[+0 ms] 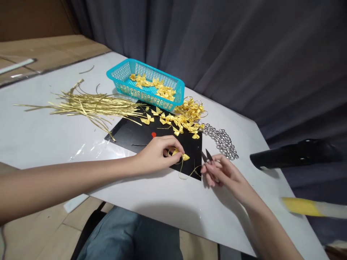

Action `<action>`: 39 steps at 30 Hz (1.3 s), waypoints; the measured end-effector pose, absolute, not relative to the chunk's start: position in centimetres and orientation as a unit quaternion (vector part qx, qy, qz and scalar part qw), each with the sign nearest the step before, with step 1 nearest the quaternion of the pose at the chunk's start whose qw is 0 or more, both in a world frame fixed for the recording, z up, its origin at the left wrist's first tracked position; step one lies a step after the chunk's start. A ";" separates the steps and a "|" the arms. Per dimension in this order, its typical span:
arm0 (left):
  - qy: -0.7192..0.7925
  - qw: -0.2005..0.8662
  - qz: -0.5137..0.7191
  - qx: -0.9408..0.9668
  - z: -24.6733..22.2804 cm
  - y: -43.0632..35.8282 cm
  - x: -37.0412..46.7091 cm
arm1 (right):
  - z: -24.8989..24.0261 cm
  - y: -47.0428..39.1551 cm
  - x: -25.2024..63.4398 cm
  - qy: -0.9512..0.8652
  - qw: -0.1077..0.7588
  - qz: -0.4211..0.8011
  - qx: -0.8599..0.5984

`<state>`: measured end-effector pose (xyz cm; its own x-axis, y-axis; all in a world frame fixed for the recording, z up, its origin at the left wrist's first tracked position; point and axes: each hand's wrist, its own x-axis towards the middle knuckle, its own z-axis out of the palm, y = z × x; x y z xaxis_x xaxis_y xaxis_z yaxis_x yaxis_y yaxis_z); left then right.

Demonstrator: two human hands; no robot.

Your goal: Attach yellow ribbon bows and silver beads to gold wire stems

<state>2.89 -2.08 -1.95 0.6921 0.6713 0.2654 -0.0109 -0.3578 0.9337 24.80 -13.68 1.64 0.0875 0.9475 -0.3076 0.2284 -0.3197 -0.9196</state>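
Over the black mat [130,135], my left hand [162,153] pinches a yellow ribbon bow [185,157] between thumb and index finger. A thin yellow thread [184,177] loops below the bow onto the mat. My right hand [221,171] is closed around small dark scissors [207,157] at the mat's right edge. The blades are slightly apart, point up and to the left, and do not touch the bow. More yellow bows [177,122] lie on the upper part of the mat.
A blue basket [146,95] holding yellow bows stands behind the mat. Gold twist ties [94,104] lie at left, silver beads [222,141] at right. A black cylindrical object [287,155] and a yellow-and-white object [306,207] reach in at the right.
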 end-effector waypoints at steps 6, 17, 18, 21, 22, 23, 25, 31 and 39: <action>0.257 0.561 0.314 0.721 -2.4 -1.6 3.0 | -0.6 -9.3 23.1 -0.402 0.471 0.492 -0.612; 0.282 0.621 0.295 0.670 -2.0 -1.9 2.9 | 0.5 -10.6 24.3 -0.343 0.427 0.560 -0.621; 0.284 0.623 0.294 0.667 -2.0 -1.8 3.0 | 0.6 -10.6 24.1 -0.336 0.431 0.559 -0.624; 0.286 0.643 0.284 0.651 -2.2 -1.7 3.0 | 0.5 -10.7 23.8 -0.325 0.425 0.567 -0.626; 0.285 0.655 0.280 0.642 -2.3 -1.6 3.0 | 0.4 -10.7 23.9 -0.326 0.421 0.573 -0.623; 0.282 0.666 0.276 0.633 -2.3 -1.6 3.0 | 0.3 -10.7 23.9 -0.326 0.417 0.578 -0.621; 0.278 0.680 0.271 0.622 -2.2 -1.6 3.0 | 0.1 -10.6 24.2 -0.326 0.408 0.590 -0.616; 0.271 0.647 0.281 0.654 -2.1 -1.5 2.9 | 0.3 -10.3 24.7 -0.284 0.421 0.642 -0.575; 0.255 0.619 0.284 0.686 -2.2 -1.4 2.7 | 1.2 -10.9 24.0 -0.367 0.375 0.615 -0.589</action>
